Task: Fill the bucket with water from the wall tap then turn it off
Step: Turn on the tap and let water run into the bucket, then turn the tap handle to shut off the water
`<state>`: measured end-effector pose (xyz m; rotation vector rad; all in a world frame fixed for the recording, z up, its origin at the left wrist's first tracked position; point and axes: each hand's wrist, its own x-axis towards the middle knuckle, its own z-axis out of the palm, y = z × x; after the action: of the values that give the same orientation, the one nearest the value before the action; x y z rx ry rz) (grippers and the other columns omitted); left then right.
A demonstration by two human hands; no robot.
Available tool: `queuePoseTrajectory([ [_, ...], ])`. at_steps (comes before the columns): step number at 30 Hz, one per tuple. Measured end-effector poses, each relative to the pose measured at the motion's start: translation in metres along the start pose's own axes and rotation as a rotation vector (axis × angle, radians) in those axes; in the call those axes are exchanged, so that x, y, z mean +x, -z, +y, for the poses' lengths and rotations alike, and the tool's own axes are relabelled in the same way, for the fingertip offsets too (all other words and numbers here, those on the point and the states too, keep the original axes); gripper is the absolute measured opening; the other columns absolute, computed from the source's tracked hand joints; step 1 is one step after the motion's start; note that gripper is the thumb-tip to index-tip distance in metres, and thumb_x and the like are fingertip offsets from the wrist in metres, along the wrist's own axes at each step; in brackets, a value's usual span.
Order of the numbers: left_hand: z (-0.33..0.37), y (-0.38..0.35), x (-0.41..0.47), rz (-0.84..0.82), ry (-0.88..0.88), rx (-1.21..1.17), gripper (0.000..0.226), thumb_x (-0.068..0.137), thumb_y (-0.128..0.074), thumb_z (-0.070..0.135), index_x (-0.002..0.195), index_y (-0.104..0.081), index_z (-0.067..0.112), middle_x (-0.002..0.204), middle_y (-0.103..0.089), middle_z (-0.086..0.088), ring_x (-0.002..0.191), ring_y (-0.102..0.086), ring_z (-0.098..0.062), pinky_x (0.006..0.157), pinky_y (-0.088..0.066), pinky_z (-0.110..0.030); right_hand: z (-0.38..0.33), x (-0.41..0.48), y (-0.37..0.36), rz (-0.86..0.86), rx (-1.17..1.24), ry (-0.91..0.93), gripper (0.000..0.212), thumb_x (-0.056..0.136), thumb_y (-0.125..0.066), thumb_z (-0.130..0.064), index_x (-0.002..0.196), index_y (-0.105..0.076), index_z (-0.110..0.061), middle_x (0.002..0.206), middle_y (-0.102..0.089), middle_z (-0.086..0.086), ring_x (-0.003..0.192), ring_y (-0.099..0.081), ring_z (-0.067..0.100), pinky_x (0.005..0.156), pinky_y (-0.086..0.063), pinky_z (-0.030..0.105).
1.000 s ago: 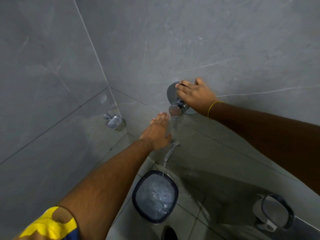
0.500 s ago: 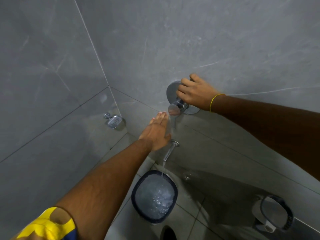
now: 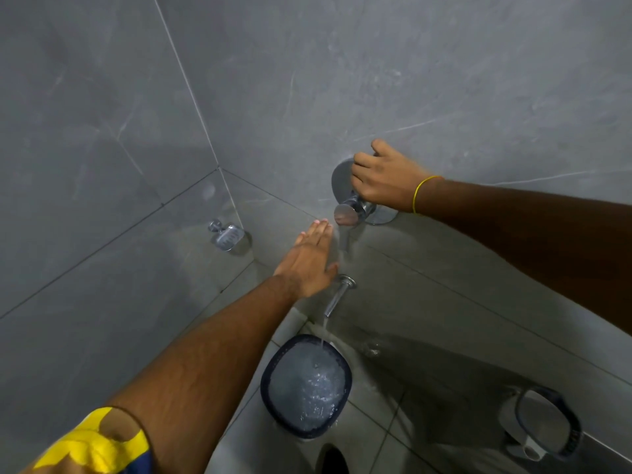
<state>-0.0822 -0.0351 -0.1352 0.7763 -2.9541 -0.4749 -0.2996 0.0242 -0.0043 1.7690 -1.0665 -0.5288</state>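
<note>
A dark-rimmed bucket point(image 3: 273, 364) stands on the floor below the wall, brimming with bubbling water. A chrome spout point(image 3: 337, 295) juts from the grey wall and pours a thin stream into it. Higher up sits the round chrome tap control point(image 3: 349, 210) with its lever knob. My right hand point(image 3: 383, 179) is curled over the top of that control, fingers wrapped on it. My left hand point(image 3: 307, 258) lies flat against the wall with fingers straight, just left of the spout and below the control.
A chrome soap dish point(image 3: 227, 236) is fixed near the corner on the left wall. A white mug with a dark rim point(image 3: 543, 422) stands on the floor at the right. A dark drain or foot point(image 3: 331, 458) shows below the bucket.
My right hand has shifted up and over the tap control, with the wrist turning. The left hand stays flat on the wall. Water keeps running into the bucket.
</note>
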Motion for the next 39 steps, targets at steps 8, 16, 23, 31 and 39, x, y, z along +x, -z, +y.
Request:
queuePoseTrajectory([
  [8,0.000,-0.002,-0.002,0.003,-0.001,0.026,0.087,0.100,-0.051,0.042,0.162,-0.004,0.007,0.173,-0.003,-0.015,0.159,0.001,-0.027,0.123,0.001,-0.038,0.002,0.002,0.001,-0.002,-0.036,0.046,0.028,0.093,-0.046,0.003,0.074,-0.062,-0.011,0.067,-0.058,0.006,0.075,-0.055,0.028,0.074,-0.037,0.042],
  [16,-0.003,-0.004,0.001,-0.006,-0.011,0.060,0.087,0.100,-0.050,0.044,0.162,-0.002,0.007,0.173,-0.002,-0.015,0.159,0.001,-0.026,0.121,0.002,-0.036,0.002,0.002,0.001,-0.021,-0.041,0.034,0.025,0.093,-0.047,0.001,0.074,-0.059,-0.010,0.066,-0.056,0.008,0.072,-0.052,0.027,0.074,-0.034,0.043],
  [23,-0.001,-0.005,0.006,-0.003,-0.036,0.071,0.087,0.100,-0.050,0.045,0.163,-0.002,0.009,0.173,-0.004,-0.015,0.159,0.000,-0.027,0.123,0.000,-0.039,0.004,0.002,-0.008,-0.071,-0.031,0.054,0.019,0.091,-0.048,-0.006,0.075,-0.054,-0.015,0.066,-0.057,0.006,0.072,-0.052,0.025,0.078,-0.033,0.041],
  [31,-0.006,-0.006,0.007,0.004,-0.028,0.100,0.087,0.101,-0.049,0.045,0.162,-0.001,0.007,0.173,-0.001,-0.015,0.159,0.001,-0.027,0.122,0.002,-0.037,-0.005,0.002,-0.009,-0.189,-0.021,0.039,0.018,0.088,-0.040,-0.008,0.076,-0.053,-0.014,0.064,-0.061,0.008,0.071,-0.053,0.026,0.084,-0.033,0.043],
  [39,-0.022,0.004,-0.039,-0.038,0.008,0.074,0.087,0.102,-0.047,0.044,0.162,0.004,0.008,0.173,0.005,-0.013,0.159,0.006,-0.026,0.130,-0.006,-0.047,-0.056,-0.001,0.002,-0.390,0.366,-0.545,0.030,0.085,-0.065,-0.020,0.054,-0.065,-0.015,0.049,-0.060,0.002,0.058,-0.061,0.023,0.074,-0.026,0.038],
])
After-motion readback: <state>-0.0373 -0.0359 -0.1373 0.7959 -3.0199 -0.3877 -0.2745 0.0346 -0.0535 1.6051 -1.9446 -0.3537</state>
